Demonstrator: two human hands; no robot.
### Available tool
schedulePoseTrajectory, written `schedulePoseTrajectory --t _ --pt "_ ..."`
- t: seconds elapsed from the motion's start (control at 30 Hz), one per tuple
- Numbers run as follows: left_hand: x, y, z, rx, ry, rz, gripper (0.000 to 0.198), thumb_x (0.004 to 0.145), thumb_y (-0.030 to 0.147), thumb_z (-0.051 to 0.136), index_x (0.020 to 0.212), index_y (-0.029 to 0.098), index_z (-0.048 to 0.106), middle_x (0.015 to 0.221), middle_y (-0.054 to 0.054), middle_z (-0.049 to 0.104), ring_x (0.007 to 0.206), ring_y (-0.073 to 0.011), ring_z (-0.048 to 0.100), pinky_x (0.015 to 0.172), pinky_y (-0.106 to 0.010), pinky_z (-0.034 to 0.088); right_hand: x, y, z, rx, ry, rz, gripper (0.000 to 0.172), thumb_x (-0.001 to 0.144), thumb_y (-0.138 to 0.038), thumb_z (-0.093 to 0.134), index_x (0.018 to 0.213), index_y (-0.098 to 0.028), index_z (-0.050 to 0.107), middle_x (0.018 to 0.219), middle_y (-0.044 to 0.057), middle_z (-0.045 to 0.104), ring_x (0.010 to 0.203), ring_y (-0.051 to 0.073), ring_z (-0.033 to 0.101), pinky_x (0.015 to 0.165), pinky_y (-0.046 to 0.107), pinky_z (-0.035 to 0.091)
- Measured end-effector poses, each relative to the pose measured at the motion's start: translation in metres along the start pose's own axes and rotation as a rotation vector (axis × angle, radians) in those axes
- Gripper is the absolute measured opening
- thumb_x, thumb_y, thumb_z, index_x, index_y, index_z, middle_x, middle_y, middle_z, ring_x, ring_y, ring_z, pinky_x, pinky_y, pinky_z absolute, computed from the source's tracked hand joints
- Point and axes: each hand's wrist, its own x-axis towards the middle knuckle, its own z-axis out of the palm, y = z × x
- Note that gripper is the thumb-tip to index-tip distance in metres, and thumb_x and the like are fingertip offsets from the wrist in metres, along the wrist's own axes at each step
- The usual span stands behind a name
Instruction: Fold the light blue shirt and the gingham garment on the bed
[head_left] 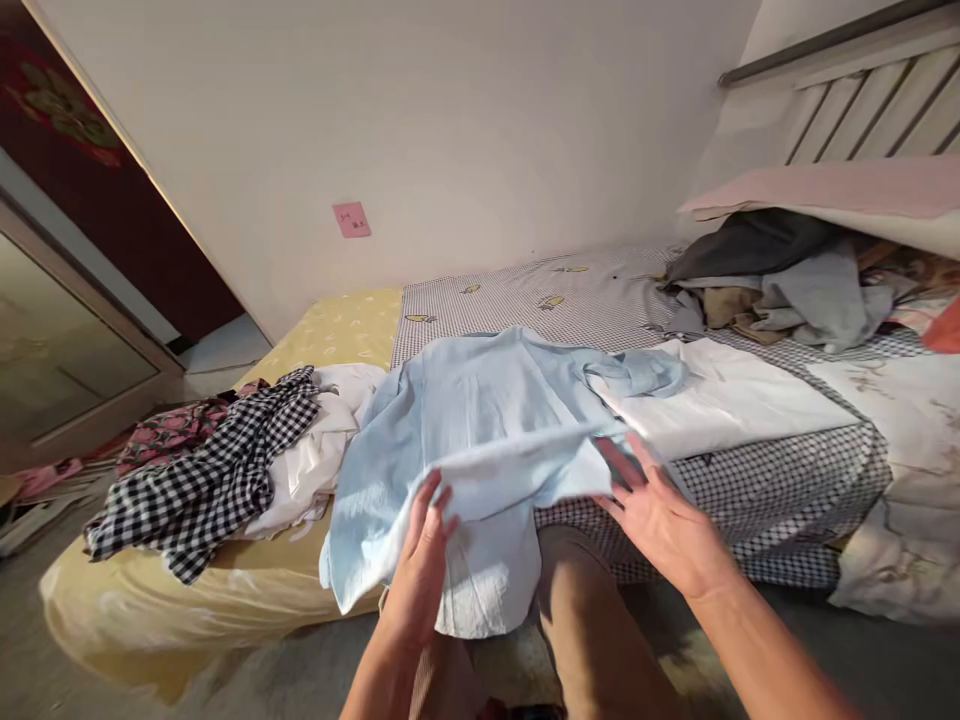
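Note:
A light blue shirt (480, 420) lies spread on the bed, its lower part hanging over the near edge. My left hand (420, 570) rests flat under and against a folded-over flap of the shirt, fingers stretched out. My right hand (660, 520) is open, palm up, fingers slipped under the right end of that same flap. Neither hand closes around the cloth. A folded white garment (727, 400) lies just right of the shirt, partly under its sleeve.
A black-and-white checked cloth (217, 470) and white clothes (315, 450) are heaped at the left on the yellow sheet (337, 325). A pile of grey and dark clothes (795, 280) sits at the back right. The checked bedsheet (780, 480) covers the middle. My knee (577, 600) is below.

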Motion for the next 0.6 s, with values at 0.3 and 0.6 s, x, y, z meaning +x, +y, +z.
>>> schedulePoseTrajectory --t 0.3,0.6 --pt "-0.028 -0.073 -0.007 1.326 -0.072 0.490 0.063 0.087 0.014 0.061 0.145 0.041 0.058 0.165 -0.005 0.047 0.154 -0.0329 0.038 0.122 -0.066 0.034 -0.012 0.051 -0.027 -0.780 0.058 -0.256 0.050 0.088 -0.054 0.062 0.131 -0.030 0.065 0.143 0.011 0.065 0.133 0.032 0.060 0.116 0.052 0.044" --pt "-0.043 -0.122 -0.013 1.730 0.054 0.414 0.098 0.067 -0.002 0.062 0.157 0.033 0.045 0.168 -0.011 0.041 0.154 -0.0428 0.036 0.121 -0.077 0.026 0.018 0.038 -0.062 -1.263 0.439 -0.608 0.079 0.085 -0.051 0.065 0.153 -0.021 0.041 0.155 0.022 0.048 0.140 0.044 0.047 0.110 0.062 0.042"
